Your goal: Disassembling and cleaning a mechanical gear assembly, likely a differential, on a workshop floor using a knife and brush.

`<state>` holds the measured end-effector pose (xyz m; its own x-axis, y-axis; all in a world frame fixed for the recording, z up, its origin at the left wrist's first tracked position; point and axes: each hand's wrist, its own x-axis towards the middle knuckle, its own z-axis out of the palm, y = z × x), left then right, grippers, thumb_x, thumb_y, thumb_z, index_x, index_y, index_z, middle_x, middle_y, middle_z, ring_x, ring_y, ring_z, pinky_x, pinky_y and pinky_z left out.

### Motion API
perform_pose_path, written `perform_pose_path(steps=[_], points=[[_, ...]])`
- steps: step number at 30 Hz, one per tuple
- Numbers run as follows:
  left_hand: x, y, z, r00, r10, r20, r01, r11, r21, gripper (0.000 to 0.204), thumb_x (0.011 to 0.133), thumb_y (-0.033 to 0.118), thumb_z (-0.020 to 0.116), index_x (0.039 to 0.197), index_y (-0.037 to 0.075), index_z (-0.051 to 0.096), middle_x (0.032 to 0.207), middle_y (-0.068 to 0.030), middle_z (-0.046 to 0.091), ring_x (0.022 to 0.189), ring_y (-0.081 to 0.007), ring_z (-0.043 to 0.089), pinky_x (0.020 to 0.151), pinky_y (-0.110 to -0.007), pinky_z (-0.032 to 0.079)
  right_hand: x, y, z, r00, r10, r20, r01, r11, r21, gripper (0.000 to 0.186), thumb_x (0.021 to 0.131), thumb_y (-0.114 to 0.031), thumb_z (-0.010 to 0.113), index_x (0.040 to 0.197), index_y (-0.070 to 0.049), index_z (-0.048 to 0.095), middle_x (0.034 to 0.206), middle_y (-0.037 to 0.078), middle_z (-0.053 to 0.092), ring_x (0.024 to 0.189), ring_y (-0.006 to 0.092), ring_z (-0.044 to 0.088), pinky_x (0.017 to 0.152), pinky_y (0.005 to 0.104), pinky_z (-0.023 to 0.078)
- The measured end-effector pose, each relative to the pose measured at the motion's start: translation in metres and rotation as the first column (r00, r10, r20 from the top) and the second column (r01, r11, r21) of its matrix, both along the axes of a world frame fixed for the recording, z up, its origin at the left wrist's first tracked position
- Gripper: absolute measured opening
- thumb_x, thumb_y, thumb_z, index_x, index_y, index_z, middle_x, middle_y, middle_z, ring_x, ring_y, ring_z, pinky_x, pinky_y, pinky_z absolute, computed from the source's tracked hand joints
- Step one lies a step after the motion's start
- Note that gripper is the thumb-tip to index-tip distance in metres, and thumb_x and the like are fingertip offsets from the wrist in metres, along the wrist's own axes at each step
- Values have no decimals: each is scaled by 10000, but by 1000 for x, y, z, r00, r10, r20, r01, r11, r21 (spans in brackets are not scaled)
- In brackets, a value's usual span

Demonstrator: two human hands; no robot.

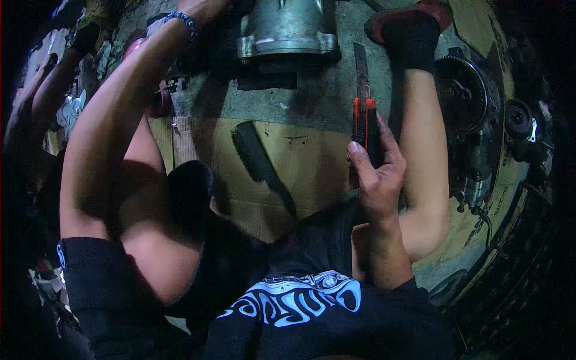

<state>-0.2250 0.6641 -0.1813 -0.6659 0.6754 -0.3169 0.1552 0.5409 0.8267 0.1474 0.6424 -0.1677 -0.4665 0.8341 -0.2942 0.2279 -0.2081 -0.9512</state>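
My right hand point(381, 171) is closed round the handle of a red and black utility knife point(364, 123). Its long blade is slid out and points away from me. My left arm, with a beaded bracelet at the wrist, reaches to the top edge, where my left hand point(204, 7) is partly cut off and its fingers are lost in shadow. Nearest to that hand is a grey metal housing point(288, 36) with a flanged lower rim. A black brush point(255, 159) lies between my legs, its handle toward me.
Flattened cardboard point(318, 162) covers the floor in front of me. Greasy machine parts, among them a large toothed gear point(462, 93) and a smaller round part point(519, 118), sit at the right. My feet flank the housing. Another person's limbs point(51, 96) show at the far left.
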Motion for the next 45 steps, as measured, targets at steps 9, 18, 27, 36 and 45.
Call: perform_pose_path(steps=[9,18,27,36,45], points=[[-18,-9,9,523,-317,-791,265,943,-203,280,794,262,663,802,-18,666,779,-215,658,667,-325,630,606,-416,474,0,-1,-4,1000,16,-24,-16,1000,-10,495,840,14,625,1306,89,475,1215,141,587,1095,170,554,958,281,426],[-11,-10,-4,370,-256,-893,439,896,-75,213,752,236,634,834,41,661,802,-220,627,750,-404,598,634,-466,464,4,3,-9,999,-8,-54,10,999,33,496,839,7,630,1305,88,478,1246,167,577,1132,188,550,988,295,411],[-22,-6,-1,120,-168,-979,591,804,-65,193,635,128,647,774,21,569,686,-168,548,677,-408,547,604,-453,452,9,4,-5,996,-32,-78,30,999,-28,488,837,-12,634,1294,85,492,1245,168,577,1138,198,545,991,307,409],[-18,-13,9,188,-370,-910,661,733,-161,192,713,192,640,722,41,523,641,-154,515,631,-388,535,575,-441,439,11,6,-30,999,28,32,-31,995,98,490,831,-28,630,1289,83,495,1219,175,591,1138,205,554,990,316,416],[-11,-6,19,242,-437,-867,270,888,-372,242,761,302,653,833,71,636,779,-182,641,758,-388,628,645,-463,503,9,3,-17,999,30,45,-36,989,141,500,840,-21,633,1310,67,487,1170,135,612,1053,161,576,936,282,443]])
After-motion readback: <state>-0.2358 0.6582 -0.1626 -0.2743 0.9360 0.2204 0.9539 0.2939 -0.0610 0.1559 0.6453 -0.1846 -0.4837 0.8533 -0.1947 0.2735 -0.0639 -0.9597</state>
